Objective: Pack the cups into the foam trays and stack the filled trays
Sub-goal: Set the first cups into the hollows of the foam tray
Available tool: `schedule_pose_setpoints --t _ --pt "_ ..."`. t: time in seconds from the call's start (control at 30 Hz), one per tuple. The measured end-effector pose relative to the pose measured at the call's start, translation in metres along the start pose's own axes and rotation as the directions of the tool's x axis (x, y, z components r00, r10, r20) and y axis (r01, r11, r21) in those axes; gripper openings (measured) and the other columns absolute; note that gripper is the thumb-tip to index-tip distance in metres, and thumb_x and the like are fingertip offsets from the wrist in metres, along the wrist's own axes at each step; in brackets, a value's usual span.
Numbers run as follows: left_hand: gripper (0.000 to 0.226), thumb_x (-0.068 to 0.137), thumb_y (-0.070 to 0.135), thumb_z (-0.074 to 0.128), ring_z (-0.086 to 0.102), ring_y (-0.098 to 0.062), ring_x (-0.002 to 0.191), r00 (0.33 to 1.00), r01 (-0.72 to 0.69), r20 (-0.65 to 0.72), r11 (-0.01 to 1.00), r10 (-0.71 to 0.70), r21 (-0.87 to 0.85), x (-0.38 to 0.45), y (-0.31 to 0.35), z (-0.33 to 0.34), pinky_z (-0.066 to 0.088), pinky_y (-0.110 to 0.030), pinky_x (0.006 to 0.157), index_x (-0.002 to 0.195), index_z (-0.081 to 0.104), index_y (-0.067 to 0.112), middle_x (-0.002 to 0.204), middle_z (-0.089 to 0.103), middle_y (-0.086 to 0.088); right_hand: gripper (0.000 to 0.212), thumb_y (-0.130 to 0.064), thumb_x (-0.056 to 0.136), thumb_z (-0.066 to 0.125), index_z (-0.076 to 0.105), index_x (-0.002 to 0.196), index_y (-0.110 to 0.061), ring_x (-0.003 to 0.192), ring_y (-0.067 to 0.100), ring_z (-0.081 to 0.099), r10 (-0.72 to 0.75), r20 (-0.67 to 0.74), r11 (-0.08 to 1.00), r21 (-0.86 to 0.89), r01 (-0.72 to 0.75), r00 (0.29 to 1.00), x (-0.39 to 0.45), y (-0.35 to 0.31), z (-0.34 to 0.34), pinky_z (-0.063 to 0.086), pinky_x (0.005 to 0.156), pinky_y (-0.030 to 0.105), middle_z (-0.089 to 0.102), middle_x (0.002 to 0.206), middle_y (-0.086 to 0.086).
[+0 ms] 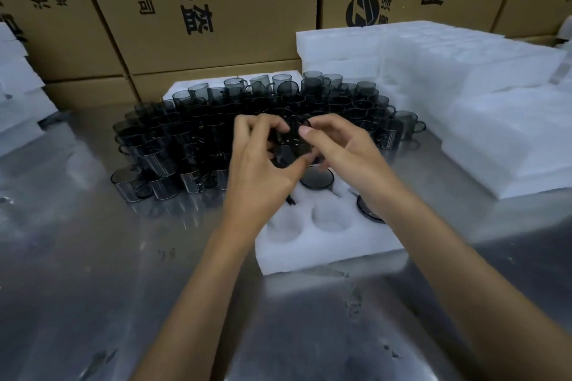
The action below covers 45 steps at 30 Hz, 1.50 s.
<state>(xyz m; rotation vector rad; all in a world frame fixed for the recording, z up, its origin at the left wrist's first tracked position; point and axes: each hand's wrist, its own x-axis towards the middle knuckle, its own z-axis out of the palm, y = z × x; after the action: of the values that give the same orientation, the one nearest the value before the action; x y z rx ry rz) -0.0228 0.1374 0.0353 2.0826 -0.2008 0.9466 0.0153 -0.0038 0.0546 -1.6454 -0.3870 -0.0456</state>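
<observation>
Loose cups (192, 139): a crowded cluster of dark, see-through handled cups on the metal table (77, 257), left of and beyond the fingers; none of these packed yet, so most of the work looks still to come.
Left hand (260, 170): fingers curled round the near-left side of a dark cup, thumb pointing toward the right hand.
Held cup (294, 142): gripped between both hands, above the far end of the tray; not yet seated in a pocket.
Right hand (343, 148): fingers and thumb (306, 130) curled round the cup's right side and rim, so both hands hold the one cup.
Foam tray (325, 254): lies on the table directly below and nearer than the fingers; one cup (316, 176) seated just beneath the fingertips, another (368, 209) partly hidden under the right wrist, a dark edge showing under the left hand that I cannot identify.
Empty pockets (329, 216): at least two round hollows open on the near side of the fingers.
Foam stack (464, 108): white foam trays piled right of the right hand; whether any are filled cannot be told.
Progress: early in this tray, I judge; stacking not begun here.
</observation>
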Motion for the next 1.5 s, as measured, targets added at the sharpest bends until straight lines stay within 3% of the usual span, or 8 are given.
schedule_pose_setpoints --t 0.23,0.33,0.53,0.77,0.9,1.0,1.2,1.5 --pt "0.025 0.089 0.03 0.071 0.061 -0.013 0.067 0.852 0.369 0.483 0.884 -0.2 -0.286 0.001 0.008 -0.007 0.056 -0.03 0.062 0.113 0.064 0.023 0.087 0.063 -0.012 0.023 -0.005 0.089 0.059 0.074 0.081 -0.02 0.065 0.003 0.064 -0.06 0.069 0.961 -0.267 0.076 0.996 -0.017 0.009 -0.03 0.051 0.068 0.021 0.072 0.07 -0.009" --pt "0.011 0.093 0.016 0.067 0.063 -0.011 0.061 0.826 0.41 0.499 0.887 -0.261 -0.213 0.002 0.003 -0.009 0.051 -0.022 0.057 0.103 0.071 0.015 0.081 0.067 -0.007 0.019 -0.011 0.088 0.063 0.074 0.08 -0.023 0.067 0.023 0.064 0.006 0.111 0.952 -0.305 0.029 0.994 -0.029 0.017 -0.035 0.049 0.07 0.036 0.074 0.072 0.007" --pt "0.017 0.091 0.025 0.07 0.06 -0.004 0.06 0.791 0.437 0.539 0.883 -0.288 -0.169 0.002 -0.002 -0.014 0.044 -0.012 0.054 0.086 0.075 0.01 0.074 0.07 0.001 0.016 -0.012 0.089 0.066 0.074 0.084 -0.025 0.078 0.011 0.063 -0.026 0.194 0.911 -0.399 0.103 0.981 -0.04 0.02 -0.038 0.05 0.076 0.03 0.072 0.079 -0.004" --pt "0.028 0.073 0.041 0.082 0.062 -0.022 0.077 0.767 0.381 0.576 0.923 -0.281 -0.057 0.001 -0.004 -0.016 0.048 -0.026 0.07 0.082 0.076 0.015 0.09 0.072 -0.008 0.013 -0.02 0.089 0.07 0.077 0.091 -0.031 0.088 0.019 0.053 -0.063 0.32 0.83 -0.509 0.228 0.945 -0.033 0.025 -0.041 0.042 0.085 0.033 0.066 0.085 -0.006" --pt "0.024 0.07 0.047 0.083 0.055 -0.002 0.094 0.738 0.354 0.603 0.935 -0.302 0.034 0.002 -0.01 -0.016 0.043 -0.019 0.085 0.078 0.074 0.027 0.106 0.059 0.007 0.015 -0.026 0.09 0.07 0.076 0.1 -0.036 0.099 0.017 0.042 -0.07 0.363 0.796 -0.541 0.271 0.929 -0.031 0.027 -0.044 0.036 0.096 0.036 0.059 0.094 -0.007" --pt "0.03 0.068 0.057 0.079 0.033 0.0 0.125 0.702 0.33 0.618 0.931 -0.354 0.159 0.003 -0.014 -0.016 0.026 -0.026 0.103 0.092 0.067 0.043 0.123 0.045 0.026 0.014 -0.028 0.089 0.071 0.075 0.099 -0.037 0.102 0.018 0.041 -0.086 0.353 0.768 -0.572 0.288 0.932 -0.029 0.029 -0.042 0.033 0.102 0.039 0.057 0.099 -0.009" --pt "0.096 0.048 0.078 0.071 0.043 -0.014 0.13 0.582 0.423 0.669 0.875 -0.463 0.238 0.007 -0.018 -0.014 0.042 -0.04 0.108 0.134 0.042 0.049 0.142 0.042 0.011 0.051 -0.042 0.087 0.069 0.052 0.136 -0.041 0.135 0.01 0.023 -0.077 0.296 0.646 -0.713 0.274 0.952 -0.029 0.032 -0.042 0.016 0.109 0.033 0.043 0.139 -0.016" --pt "0.077 0.071 0.063 0.076 0.034 -0.023 0.139 0.611 0.352 0.626 0.875 -0.484 0.333 0.001 -0.026 -0.006 0.034 -0.046 0.114 0.138 0.042 0.047 0.145 0.04 0.009 0.066 -0.049 0.086 0.065 0.036 0.145 -0.044 0.146 0.008 0.01 0.038 0.329 0.569 -0.783 0.25 0.944 -0.018 0.046 -0.042 0.005 0.116 0.041 0.028 0.156 -0.015"
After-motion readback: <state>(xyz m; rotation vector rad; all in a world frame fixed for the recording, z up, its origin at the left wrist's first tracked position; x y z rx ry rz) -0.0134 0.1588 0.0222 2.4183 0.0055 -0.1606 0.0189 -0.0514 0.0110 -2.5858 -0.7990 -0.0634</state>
